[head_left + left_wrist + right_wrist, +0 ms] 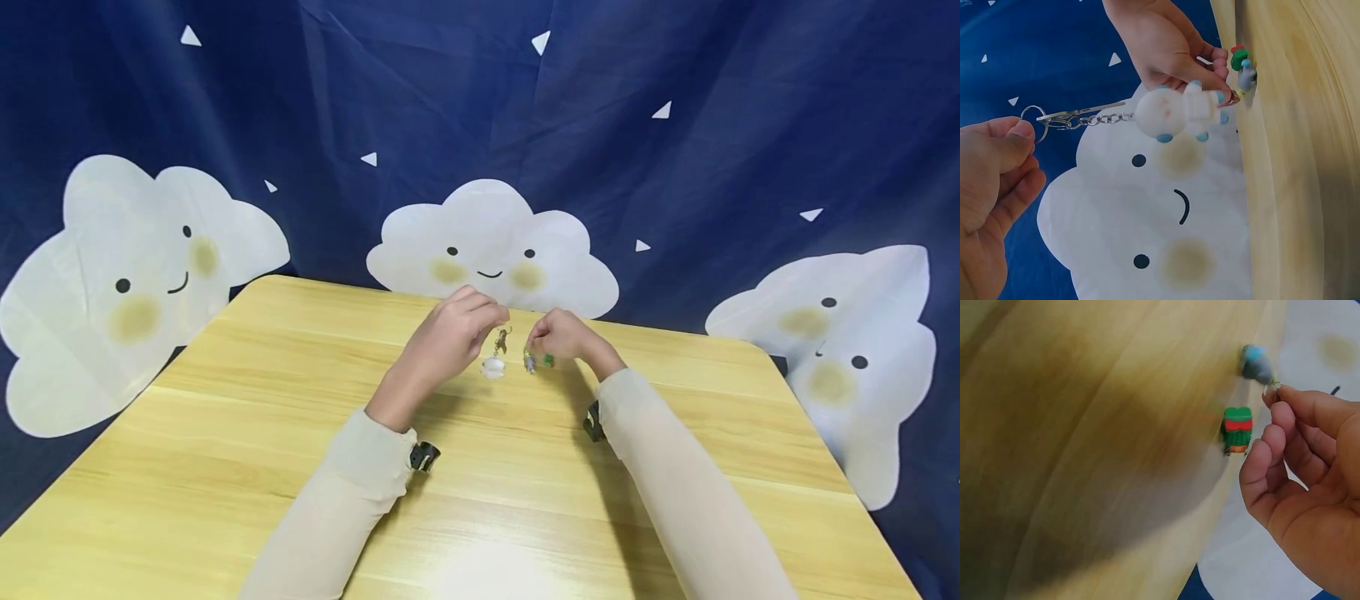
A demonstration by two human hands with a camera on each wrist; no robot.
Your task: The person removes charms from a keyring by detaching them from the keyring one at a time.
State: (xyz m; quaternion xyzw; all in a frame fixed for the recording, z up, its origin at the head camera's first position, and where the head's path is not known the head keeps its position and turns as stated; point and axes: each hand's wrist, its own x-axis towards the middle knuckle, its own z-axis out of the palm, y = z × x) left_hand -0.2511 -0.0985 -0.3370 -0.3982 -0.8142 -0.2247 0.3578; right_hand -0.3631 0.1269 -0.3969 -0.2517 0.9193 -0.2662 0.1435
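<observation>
My left hand (457, 325) pinches a metal key ring between thumb and fingers above the table. From the ring hang a key (1085, 111) and, on a short chain (1107, 117), a white toy figure (1163, 112) with blue feet. To its right, my right hand (564, 335) is low over the tabletop. Its thumb and fingertip pinch the small yellowish metal end of a grey-and-blue charm (1256, 364). Close to the curled fingers of that hand is a small green-and-red toy (1238, 430).
Both hands work over the far half of a light wooden table (247, 400). Just behind its far edge hangs a dark blue curtain (465, 83) printed with white smiling clouds. Black straps with small devices (424, 457) sit at both wrists.
</observation>
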